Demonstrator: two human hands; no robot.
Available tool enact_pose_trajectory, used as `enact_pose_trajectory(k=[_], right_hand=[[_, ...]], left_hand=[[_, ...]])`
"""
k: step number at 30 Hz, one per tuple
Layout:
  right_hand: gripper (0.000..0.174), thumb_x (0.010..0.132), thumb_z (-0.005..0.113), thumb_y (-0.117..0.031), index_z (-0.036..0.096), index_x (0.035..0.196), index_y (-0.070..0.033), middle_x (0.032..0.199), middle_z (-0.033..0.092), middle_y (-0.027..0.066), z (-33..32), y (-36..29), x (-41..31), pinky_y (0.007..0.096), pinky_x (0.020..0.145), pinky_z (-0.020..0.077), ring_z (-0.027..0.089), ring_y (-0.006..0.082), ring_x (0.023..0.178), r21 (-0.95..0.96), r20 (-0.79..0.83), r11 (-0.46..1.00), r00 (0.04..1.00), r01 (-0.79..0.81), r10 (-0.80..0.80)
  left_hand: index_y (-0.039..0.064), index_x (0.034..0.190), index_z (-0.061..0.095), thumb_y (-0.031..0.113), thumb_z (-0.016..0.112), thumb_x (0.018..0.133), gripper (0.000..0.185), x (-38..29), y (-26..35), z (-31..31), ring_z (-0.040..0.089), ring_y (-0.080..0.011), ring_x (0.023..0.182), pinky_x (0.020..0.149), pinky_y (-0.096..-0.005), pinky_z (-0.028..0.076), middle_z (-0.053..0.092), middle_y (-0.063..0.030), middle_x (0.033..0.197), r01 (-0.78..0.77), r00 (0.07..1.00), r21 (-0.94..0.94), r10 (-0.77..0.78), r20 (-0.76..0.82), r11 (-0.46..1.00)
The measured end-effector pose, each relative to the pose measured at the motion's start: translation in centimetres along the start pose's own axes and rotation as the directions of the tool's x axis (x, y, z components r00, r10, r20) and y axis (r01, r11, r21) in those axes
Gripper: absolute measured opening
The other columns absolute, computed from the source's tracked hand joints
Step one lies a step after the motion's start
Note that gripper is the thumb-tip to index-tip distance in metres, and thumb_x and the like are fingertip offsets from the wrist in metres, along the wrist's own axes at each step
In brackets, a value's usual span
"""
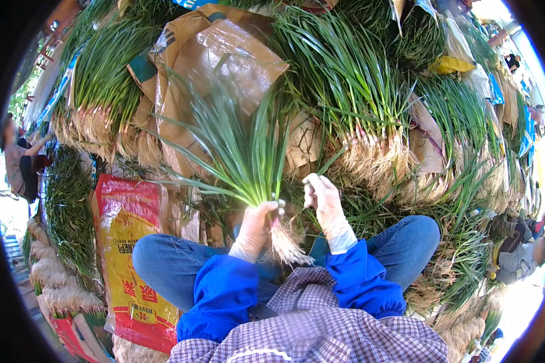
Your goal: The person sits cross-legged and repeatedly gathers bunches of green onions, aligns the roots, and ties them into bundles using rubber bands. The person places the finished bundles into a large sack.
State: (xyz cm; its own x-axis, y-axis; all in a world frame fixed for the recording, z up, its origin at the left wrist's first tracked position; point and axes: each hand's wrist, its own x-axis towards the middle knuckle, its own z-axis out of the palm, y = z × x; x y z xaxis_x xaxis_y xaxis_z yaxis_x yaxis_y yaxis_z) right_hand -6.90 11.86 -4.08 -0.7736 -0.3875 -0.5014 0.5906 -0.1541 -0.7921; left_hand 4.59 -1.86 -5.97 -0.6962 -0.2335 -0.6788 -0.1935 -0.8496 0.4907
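My left hand (pixel 253 227), in a thin pale glove, grips a bunch of long green leafy plants (pixel 250 168) just above their base. The leaves fan up and away from me, and pale stringy roots (pixel 286 242) hang below the fist. To its right, my right hand (pixel 324 204), gloved alike, is raised with bent fingers. It is apart from the bunch; whether a thin leaf is between its fingertips I cannot tell. A large pile of similar rooted plants (pixel 354 90) lies beyond my right hand.
A brown plastic-coated sack (pixel 177 90) lies ahead, a red and yellow printed sack (pixel 141 254) at left. More plant bundles (pixel 109 81) stand upper left. Loose leaves (pixel 390 211) litter the ground around my bent knees. One person (pixel 20 163) is at far left, another (pixel 522 258) at far right.
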Motion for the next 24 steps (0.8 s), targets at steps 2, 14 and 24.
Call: enact_pose_trajectory(k=[2,14,24], right_hand=[[0.019,0.09,0.062,-0.025,0.062,0.09,-0.007,0.068,0.056,-0.0018,0.2,0.3,0.0,0.0208,0.049,0.0406,0.05,0.0067,0.053,-0.271,0.115,0.942,0.965,-0.197,0.235],[0.052,0.094,0.054,-0.044,0.049,0.125,-0.003,0.11,0.061,0.0086,1.5,-6.7,5.7,0.0299,0.072,0.0504,0.059,0.0149,0.089,0.406,-0.152,0.893,0.978,0.192,-0.141],[0.044,0.071,0.069,-0.034,0.066,0.1,0.0,0.099,0.067,0.0216,9.1,-3.3,22.1,0.0435,0.083,0.0509,0.065,0.0382,0.092,-0.868,-0.078,0.496,0.992,-0.02,-0.096]], left_hand=[[-0.001,0.096,0.06,0.008,0.064,0.08,0.02,-0.1,-0.3,-0.3,0.061,-0.0157,0.057,0.054,-0.0269,0.054,0.065,-0.0085,0.076,0.011,0.994,0.084,-0.02,0.104,0.996],[0.004,0.096,0.05,0.008,0.064,0.07,0.029,-13.8,9.4,1.1,0.063,-0.0191,0.06,0.048,-0.0274,0.05,0.066,-0.0204,0.091,-0.128,0.985,0.068,0.119,0.126,0.989],[0.005,0.09,0.039,-0.004,0.053,0.078,0.021,-19.5,21.6,3.6,0.058,-0.0175,0.043,0.04,-0.0306,0.052,0.061,-0.0217,0.088,-0.514,0.587,-0.295,0.581,0.563,0.805]])
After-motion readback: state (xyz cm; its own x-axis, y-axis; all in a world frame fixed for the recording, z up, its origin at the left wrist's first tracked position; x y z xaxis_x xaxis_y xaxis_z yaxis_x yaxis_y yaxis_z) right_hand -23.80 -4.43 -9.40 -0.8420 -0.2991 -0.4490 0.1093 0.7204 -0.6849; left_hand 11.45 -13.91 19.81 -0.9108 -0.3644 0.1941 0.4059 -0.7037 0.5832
